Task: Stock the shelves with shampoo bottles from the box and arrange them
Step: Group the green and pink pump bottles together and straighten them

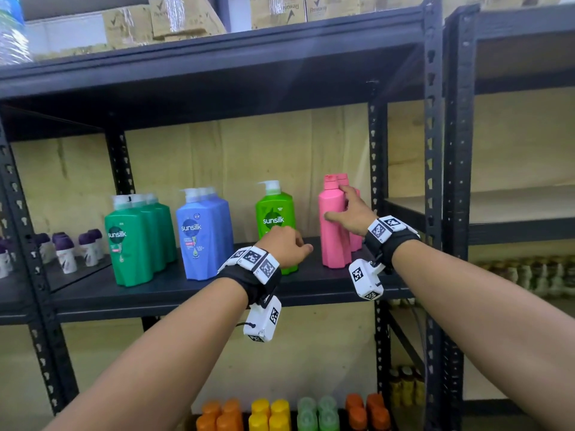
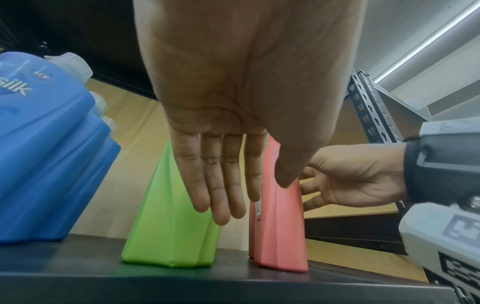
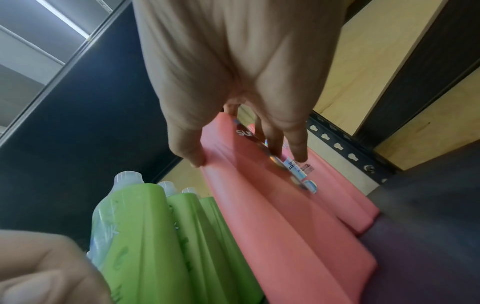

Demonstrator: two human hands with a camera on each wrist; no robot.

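On the black shelf board (image 1: 186,293) stand dark green bottles (image 1: 133,244), blue bottles (image 1: 203,237), light green pump bottles (image 1: 275,213) and pink bottles. My right hand (image 1: 345,209) holds the front pink bottle (image 1: 333,237): the thumb lies on its front, the fingers reach round its right side, before a second pink bottle (image 1: 356,244). The right wrist view shows that hand (image 3: 249,160) with fingertips on the pink bottle's (image 3: 272,216) label. My left hand (image 2: 228,205) hangs with straight fingers before the light green bottle (image 2: 171,236), holding nothing.
A black upright post (image 1: 378,169) stands just right of the pink bottles. Small purple-capped bottles (image 1: 65,250) fill the left bay. Cardboard boxes (image 1: 183,17) sit on the top shelf. Orange, yellow and green bottles (image 1: 280,413) stand on the shelf below. The neighbouring rack's board (image 1: 513,206) is bare.
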